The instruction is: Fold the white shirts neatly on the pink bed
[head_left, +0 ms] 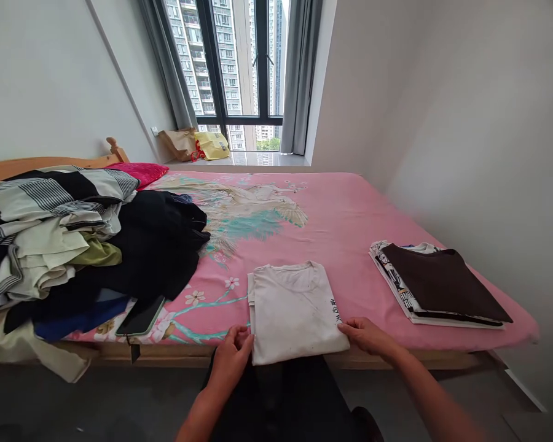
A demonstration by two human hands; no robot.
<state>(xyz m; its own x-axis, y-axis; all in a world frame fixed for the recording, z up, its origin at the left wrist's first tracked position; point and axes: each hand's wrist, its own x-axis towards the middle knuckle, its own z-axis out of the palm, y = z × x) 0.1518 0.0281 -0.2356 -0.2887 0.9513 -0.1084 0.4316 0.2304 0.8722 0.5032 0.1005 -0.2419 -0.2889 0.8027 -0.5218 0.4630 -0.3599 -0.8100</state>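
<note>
A folded white T-shirt (pixel 292 313) lies at the front of the bed, its neckline facing away from me and its lower edge reaching over the bed's edge. Small dark lettering runs down its right side. My left hand (pixel 233 359) is at the lower left edge of the shirt, fingers curled and pressed together on it. At the opposite edge, my right hand (pixel 366 336) pinches the fabric between thumb and fingers, just below the lettering.
To the right sits a stack of folded shirts (pixel 437 285), a dark brown one on top. Heaped clothes (pixel 161 239) cover the bed's left side, with a phone (pixel 141 316) at the front edge. Bags (pixel 212 146) rest on the windowsill. Walls flank the pink-sheeted bed (pixel 336 215).
</note>
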